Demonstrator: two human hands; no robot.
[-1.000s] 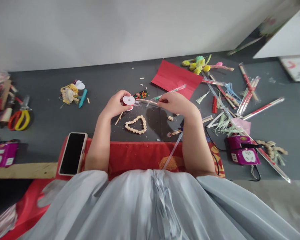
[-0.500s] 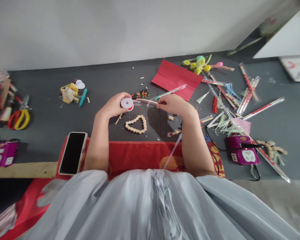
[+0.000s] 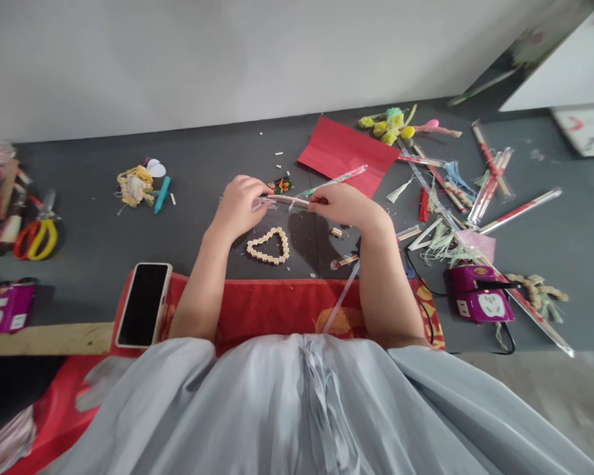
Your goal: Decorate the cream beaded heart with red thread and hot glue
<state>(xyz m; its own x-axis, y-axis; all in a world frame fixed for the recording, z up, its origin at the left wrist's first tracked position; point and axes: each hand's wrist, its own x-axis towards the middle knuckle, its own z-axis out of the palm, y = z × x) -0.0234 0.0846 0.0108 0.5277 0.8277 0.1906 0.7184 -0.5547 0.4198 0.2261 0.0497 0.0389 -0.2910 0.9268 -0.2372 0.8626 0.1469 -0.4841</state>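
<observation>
My right hand (image 3: 349, 204) pinches the right end of a thin pale strip, maybe a stick (image 3: 290, 199), that bows slightly between my hands. My left hand (image 3: 242, 206) is closed at the strip's other end, thumb and fingers together. Under its fingers shows a whitish bit of a spool (image 3: 257, 204), mostly hidden by the hand. Fine clear bristles or threads stick out around the left fingertips. Just below lies a heart-shaped ring of pale beads (image 3: 268, 260). A small dark patterned piece (image 3: 281, 185) lies beyond the left fingertips.
Red paper (image 3: 349, 152) lies behind my right hand. Tassels and wrapped sticks (image 3: 490, 185) crowd the right side, near a purple power socket (image 3: 480, 293). At left are scissors (image 3: 42, 234), a teal marker (image 3: 162, 194), yarn (image 3: 134, 185) and a phone (image 3: 144, 305).
My left hand has turned over, so the spool's white face and red edge no longer show. Its fingertips have moved right to the strip's end. My right hand stays nearly still.
</observation>
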